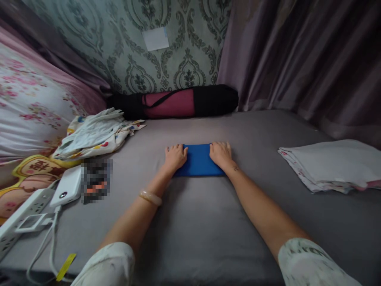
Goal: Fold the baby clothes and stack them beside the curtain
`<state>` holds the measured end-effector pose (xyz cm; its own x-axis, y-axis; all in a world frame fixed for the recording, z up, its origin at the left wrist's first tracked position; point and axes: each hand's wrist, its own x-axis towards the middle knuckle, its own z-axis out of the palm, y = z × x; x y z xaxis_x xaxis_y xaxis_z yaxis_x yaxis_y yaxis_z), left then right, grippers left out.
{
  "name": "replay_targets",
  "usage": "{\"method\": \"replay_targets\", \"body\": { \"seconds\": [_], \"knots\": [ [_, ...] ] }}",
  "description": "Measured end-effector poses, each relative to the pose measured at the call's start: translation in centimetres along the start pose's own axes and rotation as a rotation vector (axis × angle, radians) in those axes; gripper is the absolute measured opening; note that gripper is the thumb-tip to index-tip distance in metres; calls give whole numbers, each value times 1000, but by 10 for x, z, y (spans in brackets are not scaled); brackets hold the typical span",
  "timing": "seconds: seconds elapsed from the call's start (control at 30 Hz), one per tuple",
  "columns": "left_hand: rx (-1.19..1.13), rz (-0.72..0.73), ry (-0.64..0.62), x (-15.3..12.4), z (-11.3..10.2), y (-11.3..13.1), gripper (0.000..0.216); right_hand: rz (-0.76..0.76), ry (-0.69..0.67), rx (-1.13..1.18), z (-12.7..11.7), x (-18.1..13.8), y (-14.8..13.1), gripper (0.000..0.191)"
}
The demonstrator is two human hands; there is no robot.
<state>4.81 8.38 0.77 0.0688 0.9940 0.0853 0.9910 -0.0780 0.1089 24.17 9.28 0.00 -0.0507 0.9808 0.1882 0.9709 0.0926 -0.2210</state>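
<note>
A blue folded cloth (199, 161) lies flat as a neat rectangle on the grey bed sheet (205, 222). My left hand (176, 157) grips its left side near the far corner, thumb on top and the other fingers curled at the edge. On the opposite side, my right hand (220, 154) grips the far right corner in much the same way. The fingertips of both hands are partly hidden, and the hands cover the cloth's side edges.
Folded white fabric (336, 165) lies at the right. To the left are a pile of clothes (98, 133), a white power bank (68, 186), a power strip (25, 218) with cables, and a blurred-out item (97, 180). A black and maroon long bag (172, 103) rests against the wall.
</note>
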Motion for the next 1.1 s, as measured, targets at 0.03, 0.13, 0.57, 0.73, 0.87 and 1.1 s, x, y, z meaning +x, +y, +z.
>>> {"method": "replay_targets", "body": {
  "seconds": [0.03, 0.13, 0.57, 0.73, 0.87, 1.1],
  "knots": [
    [11, 4, -13, 7, -4, -3, 45, -12, 1, 0, -1, 3, 5, 45],
    [5, 13, -137, 32, -15, -13, 35, -53, -4, 11, -3, 10, 16, 41],
    [-340, -2, -495, 73, -35, -26, 21, -130, -127, -20, 6, 22, 33, 40],
    [-432, 168, -358, 59, -60, -27, 19, -156, -178, 58, 6, 26, 38, 41],
    [-406, 341, -248, 38, -86, -12, 15, -206, -203, 167, 3, 26, 40, 50],
    [-458, 436, -134, 18, -107, 2, 14, -221, -142, 256, -25, 29, 47, 55]
  ]
}}
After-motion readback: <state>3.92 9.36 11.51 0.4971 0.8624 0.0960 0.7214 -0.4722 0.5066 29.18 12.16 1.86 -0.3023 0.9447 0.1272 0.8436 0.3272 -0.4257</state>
